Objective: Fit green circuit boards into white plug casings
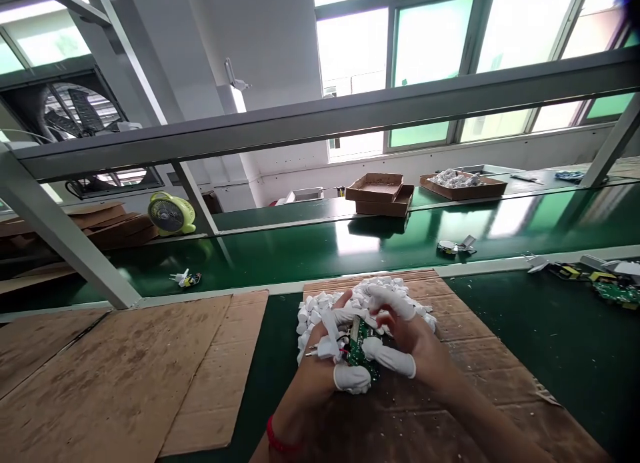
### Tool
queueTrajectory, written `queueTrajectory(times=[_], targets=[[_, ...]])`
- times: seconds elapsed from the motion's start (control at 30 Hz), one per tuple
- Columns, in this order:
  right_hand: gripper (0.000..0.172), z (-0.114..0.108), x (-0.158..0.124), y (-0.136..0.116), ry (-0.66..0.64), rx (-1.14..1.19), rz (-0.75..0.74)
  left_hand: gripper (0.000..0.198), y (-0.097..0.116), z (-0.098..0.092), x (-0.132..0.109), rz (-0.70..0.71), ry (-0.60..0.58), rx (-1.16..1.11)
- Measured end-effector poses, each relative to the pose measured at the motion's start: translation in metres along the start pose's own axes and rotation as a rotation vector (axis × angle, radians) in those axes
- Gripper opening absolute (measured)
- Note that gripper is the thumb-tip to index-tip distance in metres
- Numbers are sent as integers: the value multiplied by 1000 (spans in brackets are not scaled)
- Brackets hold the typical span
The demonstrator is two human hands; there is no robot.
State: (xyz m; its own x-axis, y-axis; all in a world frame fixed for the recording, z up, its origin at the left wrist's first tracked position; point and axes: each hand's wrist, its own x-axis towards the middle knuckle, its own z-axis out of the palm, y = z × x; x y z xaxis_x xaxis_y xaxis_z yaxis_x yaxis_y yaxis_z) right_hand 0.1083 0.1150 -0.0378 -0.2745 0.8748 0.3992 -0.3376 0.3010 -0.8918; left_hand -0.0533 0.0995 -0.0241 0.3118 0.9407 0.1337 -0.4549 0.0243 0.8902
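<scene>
Between my two hands is a green circuit board [356, 348], with a white two-pin plug [327, 346] and thin wires at its left side. My left hand [337, 356] is closed around the board's left and lower edge, thumb at the bottom. My right hand [407, 340] pinches the board's right side with its thumb, while its forefinger arches over the top. White covers sit on several fingertips of both hands. Just beyond the hands, a heap of small white caps [320, 310] lies on a brown cardboard sheet [480, 376].
On the green conveyor [280, 250] sit one small board assembly [186, 278] and another assembly [456, 246]. More boards [615, 286] lie at right. Behind are cardboard trays [383, 193], a tray of white parts [463, 183] and a green fan [171, 214]. A metal rail [320, 122] crosses above.
</scene>
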Motion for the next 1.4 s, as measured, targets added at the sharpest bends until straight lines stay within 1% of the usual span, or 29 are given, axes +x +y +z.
queueTrajectory(times=[0.07, 0.1, 0.13, 0.17, 0.2, 0.27, 0.33, 0.43, 0.57, 0.7, 0.77, 0.83, 0.87, 0.9, 0.97, 1.03, 1.13, 1.2, 1.3, 1.4], targets=[[77, -3, 1, -3, -171, 119, 162, 94, 2, 1, -1, -35, -65, 55], [82, -5, 0, -5, -274, 177, 224, 94, 3, 1, -1, -60, -111, 78], [85, -6, -1, -6, -368, 231, 266, 93, 3, 1, -1, -82, -157, 90], [83, -7, -3, -7, -433, 283, 287, 93, 3, 2, -1, -95, -194, 101], [80, -6, -5, -8, -463, 326, 284, 93, 2, 2, -1, -109, -224, 109], [68, -2, -9, -9, -453, 380, 247, 93, 3, 4, -1, -104, -251, 119], [57, 4, -12, -9, -396, 398, 196, 95, 5, 5, 0, -88, -258, 129], [46, 13, -14, -8, -334, 427, 145, 97, 9, 6, 0, -59, -270, 152], [44, 17, -15, 0, -302, 496, 161, 94, 10, 2, -1, -33, -264, 246], [41, 16, -16, 6, -271, 500, 191, 101, 2, -7, -3, -62, -256, 248], [47, 15, -16, 6, -274, 487, 226, 101, -2, -11, -4, -58, -228, 208], [56, 14, -15, 3, -284, 478, 268, 99, -4, -13, -3, -58, -231, 165], [57, 14, -14, 2, -284, 470, 282, 98, -3, -12, -3, -61, -242, 160], [54, 14, -13, 0, -278, 462, 284, 96, -1, -11, -2, -68, -253, 177], [42, 16, -12, -1, -255, 461, 257, 93, 4, -9, 1, -74, -274, 246], [31, 20, -12, 0, -224, 513, 236, 93, 9, -6, 5, -69, -288, 283], [24, 27, -12, 3, -179, 630, 216, 89, 13, -4, 7, -68, -319, 298], [20, 28, -12, 2, -172, 654, 191, 84, 15, -2, 7, -58, -345, 328], [18, 24, -10, -3, -226, 535, 176, 80, 19, 0, 5, -64, -384, 337], [25, 17, -8, -9, -306, 389, 157, 81, 22, 1, 5, -73, -409, 300]])
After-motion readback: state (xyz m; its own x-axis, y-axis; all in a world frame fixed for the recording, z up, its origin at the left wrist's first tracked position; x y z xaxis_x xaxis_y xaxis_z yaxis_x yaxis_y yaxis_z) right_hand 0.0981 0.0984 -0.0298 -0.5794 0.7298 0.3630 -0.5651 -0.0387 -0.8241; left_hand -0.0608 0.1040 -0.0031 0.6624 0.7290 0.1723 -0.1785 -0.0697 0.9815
